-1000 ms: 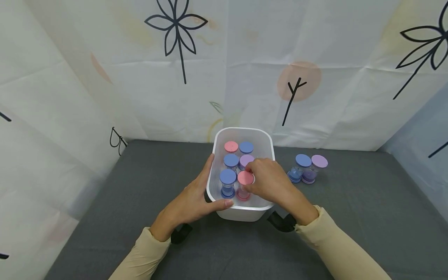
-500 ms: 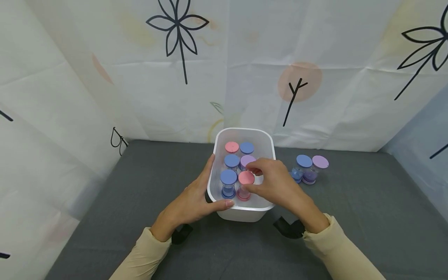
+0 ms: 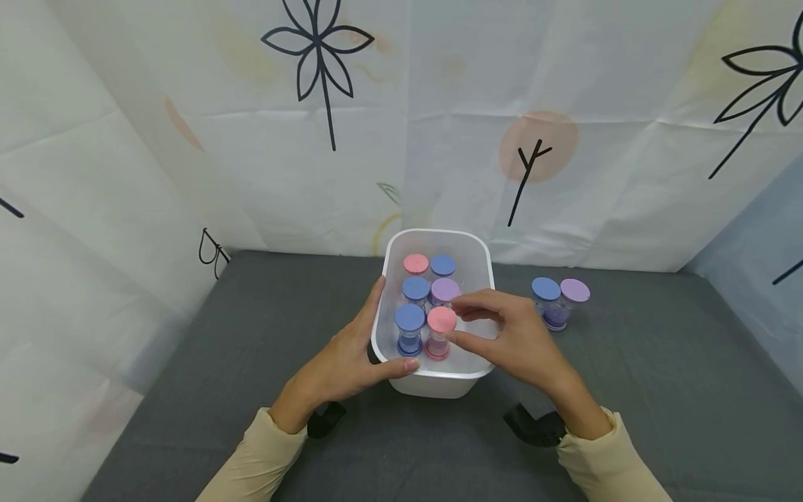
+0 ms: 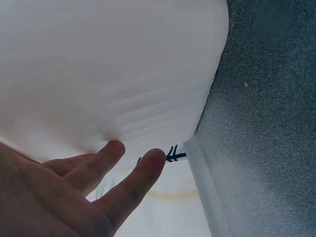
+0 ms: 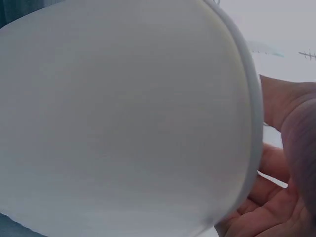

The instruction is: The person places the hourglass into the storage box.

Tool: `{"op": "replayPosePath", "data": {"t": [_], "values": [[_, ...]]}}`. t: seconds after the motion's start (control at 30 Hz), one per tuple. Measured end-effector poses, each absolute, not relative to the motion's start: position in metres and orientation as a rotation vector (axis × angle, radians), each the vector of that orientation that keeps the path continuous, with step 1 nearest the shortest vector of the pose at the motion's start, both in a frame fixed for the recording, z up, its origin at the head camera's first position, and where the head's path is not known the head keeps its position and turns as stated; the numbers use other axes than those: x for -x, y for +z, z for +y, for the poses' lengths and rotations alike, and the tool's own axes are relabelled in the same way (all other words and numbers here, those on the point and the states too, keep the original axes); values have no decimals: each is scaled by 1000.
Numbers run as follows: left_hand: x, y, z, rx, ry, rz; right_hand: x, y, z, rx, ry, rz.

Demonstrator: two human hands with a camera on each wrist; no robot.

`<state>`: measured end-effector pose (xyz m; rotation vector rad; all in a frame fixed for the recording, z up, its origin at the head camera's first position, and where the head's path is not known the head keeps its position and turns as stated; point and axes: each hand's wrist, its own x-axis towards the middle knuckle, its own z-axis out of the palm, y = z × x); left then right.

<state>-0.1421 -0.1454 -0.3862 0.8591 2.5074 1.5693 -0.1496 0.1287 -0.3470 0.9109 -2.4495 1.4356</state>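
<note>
In the head view a white plastic bin [image 3: 439,385] holds several upright sand timers with blue, pink and purple caps. My left hand [image 3: 341,359] lies along the bin's left side, its thumb on the near rim. The left wrist view shows its straight fingers [image 4: 133,185] against the outer wall. Over the right rim reaches my right hand [image 3: 517,335], with thumb and fingers spread apart beside the near pink sand timer [image 3: 442,321]. Left of that stands a blue sand timer [image 3: 410,321], and behind it a purple sand timer [image 3: 445,291]. The bin's wall [image 5: 123,118] fills most of the right wrist view.
Right of the bin, a blue sand timer [image 3: 545,288] and a purple sand timer [image 3: 574,290] stand side by side on the dark grey tabletop [image 3: 659,362]. A patterned white curtain [image 3: 452,139] hangs behind the table.
My right hand has let go of the near pink sand timer, spread its fingers and drawn back to the right. The left hand stays on the bin.
</note>
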Motion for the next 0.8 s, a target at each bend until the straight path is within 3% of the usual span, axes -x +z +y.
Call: {"op": "replayPosePath", "data": {"t": [0.57,0.8], "values": [[140,-385,-145,-859,1545,2545,149,-337,164,-807,1586,-2320],[140,-386,-146,-839,1529,2558,158,-332,195,-574,1570,-2294]]}}
